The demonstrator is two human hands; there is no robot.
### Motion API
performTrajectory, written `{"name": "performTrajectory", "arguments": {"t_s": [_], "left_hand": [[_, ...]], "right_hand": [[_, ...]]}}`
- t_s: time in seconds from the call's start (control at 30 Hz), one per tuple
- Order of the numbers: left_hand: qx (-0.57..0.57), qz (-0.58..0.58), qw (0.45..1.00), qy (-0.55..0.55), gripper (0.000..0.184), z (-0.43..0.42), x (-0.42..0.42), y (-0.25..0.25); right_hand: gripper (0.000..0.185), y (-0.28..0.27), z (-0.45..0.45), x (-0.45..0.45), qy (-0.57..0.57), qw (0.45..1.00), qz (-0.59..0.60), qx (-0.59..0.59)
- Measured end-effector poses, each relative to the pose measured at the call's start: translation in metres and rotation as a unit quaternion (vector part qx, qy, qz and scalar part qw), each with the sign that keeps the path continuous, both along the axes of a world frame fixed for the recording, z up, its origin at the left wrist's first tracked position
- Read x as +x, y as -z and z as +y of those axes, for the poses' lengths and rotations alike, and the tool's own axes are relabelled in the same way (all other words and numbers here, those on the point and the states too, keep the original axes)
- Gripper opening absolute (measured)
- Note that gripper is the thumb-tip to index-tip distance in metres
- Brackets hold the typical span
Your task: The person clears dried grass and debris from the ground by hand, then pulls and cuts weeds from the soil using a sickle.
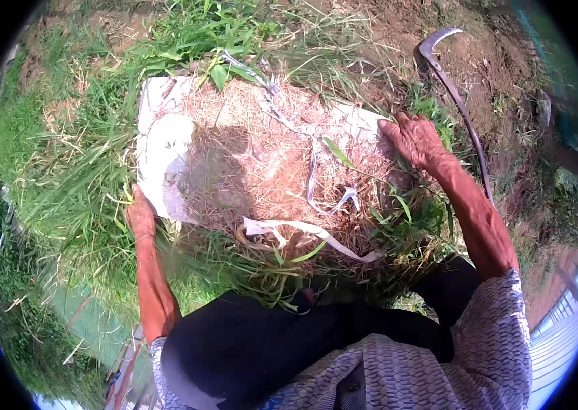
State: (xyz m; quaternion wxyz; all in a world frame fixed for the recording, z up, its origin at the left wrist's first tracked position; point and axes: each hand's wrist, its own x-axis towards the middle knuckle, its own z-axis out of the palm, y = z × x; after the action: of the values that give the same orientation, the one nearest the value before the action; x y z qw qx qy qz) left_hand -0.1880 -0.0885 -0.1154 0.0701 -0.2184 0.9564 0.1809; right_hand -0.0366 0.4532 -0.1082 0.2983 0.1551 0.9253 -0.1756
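Above a patterned shirt [405, 369] and dark trousers [255, 342], a pale sheet [162, 143] strewn with dry grass [282, 164] was framed between two bare hands on weedy ground. The left hand [141, 215] was set at the sheet's left edge, its fingertips partly hidden by blades and cloth; whether the edge was pinched could not be told. The right hand [420, 140] was laid at the upper right corner, its fingers bent and held close together, though a firm pinch could not be confirmed. The wide placing was probably chosen so that both ends could be steadied at once. Near the trousers, a loose white strip [330, 238] was seen across the dry stalks; farther up, a twisted strip [282, 116] was strung over the sheet, its knots suggesting that it had been meant as a tie. Beyond, green grass [180, 34] was massed along the top, and a sickle [463, 109] was left on bare soil [501, 75], perhaps so that its blade was kept clear of the fingers. No brand, label or writing could be read.
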Motion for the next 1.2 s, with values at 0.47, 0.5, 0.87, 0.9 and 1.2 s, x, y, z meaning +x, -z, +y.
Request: {"name": "performTrajectory", "arguments": {"t_s": [0.47,0.5,0.87,0.9,1.2], "left_hand": [[-0.024,-0.194,0.980,0.035,0.075,-0.024,-0.042,-0.010],[-0.007,-0.217,0.974,0.069,0.071,-0.018,-0.039,-0.015],[0.007,-0.218,0.970,0.110,0.075,0.023,-0.048,-0.017],[0.016,-0.173,0.968,0.182,0.076,0.020,-0.047,-0.014],[-0.083,-0.151,0.969,0.179,0.082,0.009,-0.046,0.001]], "right_hand": [[0.069,0.015,-0.007,0.015,0.061,0.996,-0.002,-0.064],[0.069,0.009,-0.006,0.017,0.059,0.996,0.001,-0.062],[0.051,-0.040,-0.030,0.111,0.039,0.985,-0.109,-0.126],[0.051,-0.031,-0.028,0.108,0.020,0.988,-0.098,-0.118],[0.060,-0.014,-0.022,0.105,-0.019,0.979,-0.115,-0.165]]}}
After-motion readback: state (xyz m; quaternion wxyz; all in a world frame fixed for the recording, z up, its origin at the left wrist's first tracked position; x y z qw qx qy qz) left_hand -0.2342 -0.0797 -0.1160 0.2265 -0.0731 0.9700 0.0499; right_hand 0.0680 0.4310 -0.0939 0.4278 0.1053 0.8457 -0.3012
